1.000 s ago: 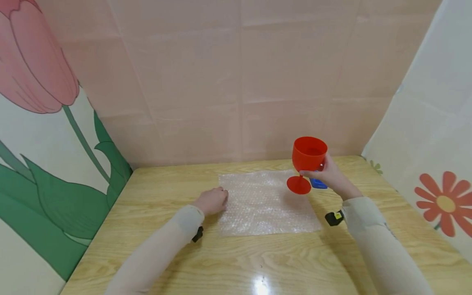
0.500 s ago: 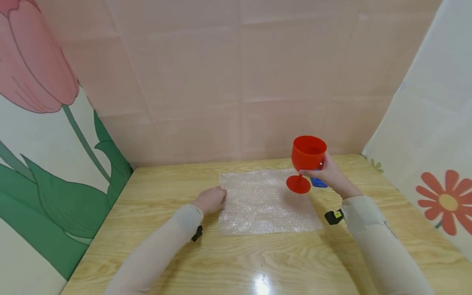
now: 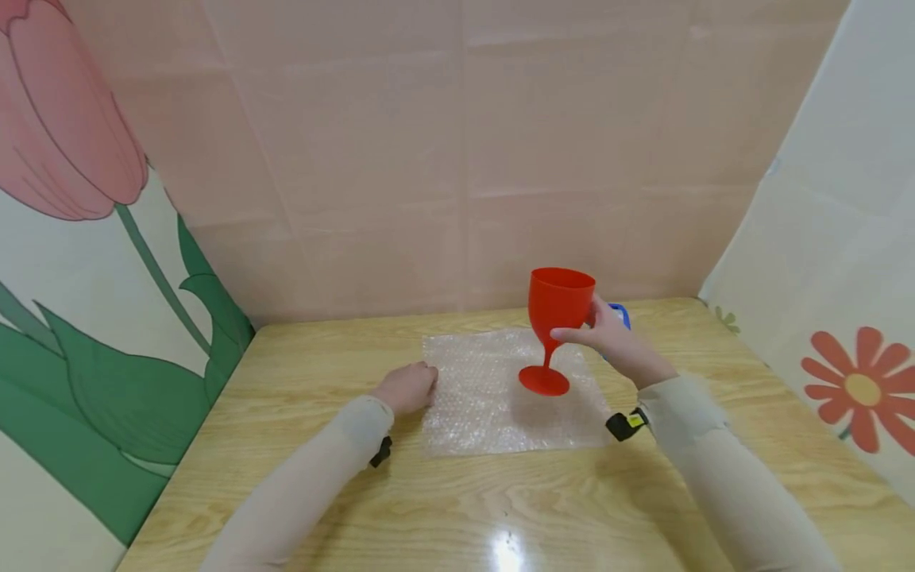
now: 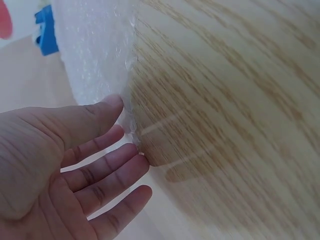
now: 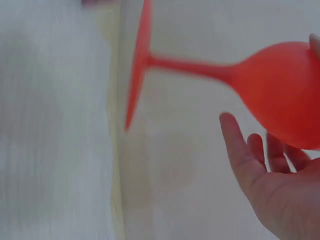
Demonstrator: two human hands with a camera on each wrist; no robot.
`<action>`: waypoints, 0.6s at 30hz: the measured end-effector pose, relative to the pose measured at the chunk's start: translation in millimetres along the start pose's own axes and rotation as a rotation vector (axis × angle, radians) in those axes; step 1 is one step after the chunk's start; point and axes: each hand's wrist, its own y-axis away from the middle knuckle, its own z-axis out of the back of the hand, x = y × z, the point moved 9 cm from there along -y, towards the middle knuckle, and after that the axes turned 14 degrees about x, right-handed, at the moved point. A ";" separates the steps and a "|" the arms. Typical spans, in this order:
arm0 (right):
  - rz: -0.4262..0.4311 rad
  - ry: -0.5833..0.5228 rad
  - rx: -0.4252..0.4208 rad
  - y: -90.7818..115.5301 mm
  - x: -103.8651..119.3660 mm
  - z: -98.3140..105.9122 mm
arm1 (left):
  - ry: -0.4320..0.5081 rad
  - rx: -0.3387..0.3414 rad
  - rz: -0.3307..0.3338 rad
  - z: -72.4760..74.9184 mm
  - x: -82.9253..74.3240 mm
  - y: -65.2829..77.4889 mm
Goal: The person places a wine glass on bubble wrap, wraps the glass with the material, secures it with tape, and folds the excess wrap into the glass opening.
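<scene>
My right hand (image 3: 615, 334) holds a red plastic goblet (image 3: 560, 306) by its bowl, with the thumb low near the stem. The goblet is upright, its round foot above the bubble wrap (image 3: 479, 397), which lies flat on the table. In the right wrist view, the goblet (image 5: 280, 90) appears sideways, with the fingers around its bowl. My left hand (image 3: 406, 388) is at the left edge of the bubble wrap. In the left wrist view, the relaxed left hand (image 4: 65, 165) touches the wrap's edge with thumb and fingertips.
A blue-edged object (image 3: 620, 312) is on the table behind my right hand, mostly hidden; its kind cannot be told. The wood-grain table (image 3: 443, 508) meets a pink backdrop (image 3: 400, 199) behind, with flower-printed sheets at both sides.
My right hand has carried the goblet left, over the bubble wrap, and brought it more upright. The blue-edged object shows at a different place behind the hand. My left hand stays at the wrap's edge.
</scene>
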 end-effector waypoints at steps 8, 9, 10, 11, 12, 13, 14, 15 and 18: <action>-0.030 -0.414 0.197 -24.4 11.1 -85.2 | -0.038 -0.027 -0.017 1.1 -2.0 1.5; -0.048 -0.440 0.205 -27.4 10.0 -93.5 | -0.042 -0.032 -0.017 0.8 -1.8 0.8; -0.068 -0.458 0.208 -30.9 8.2 -100.6 | -0.042 -0.034 -0.016 0.3 -1.4 0.1; -0.083 -0.477 0.209 -34.8 6.3 -106.6 | -0.039 -0.032 -0.013 -0.3 -1.1 -0.6; -0.099 -0.485 0.206 -38.8 3.8 -111.3 | -0.037 -0.029 -0.008 -0.6 -0.8 -0.8; -0.117 -0.495 0.196 -43.2 0.1 -114.7 | -0.031 -0.027 -0.004 -0.8 -0.4 -1.1; -0.134 -0.503 0.184 -47.4 -3.8 -117.4 | -0.026 -0.025 0.001 -0.9 0.0 -1.3; -0.155 -0.516 0.168 -51.4 -8.3 -119.4 | -0.020 -0.024 0.004 -0.8 0.3 -1.3; -0.227 -0.541 0.126 -62.0 -24.3 -123.8 | -0.024 -0.028 0.013 0.1 1.0 -0.6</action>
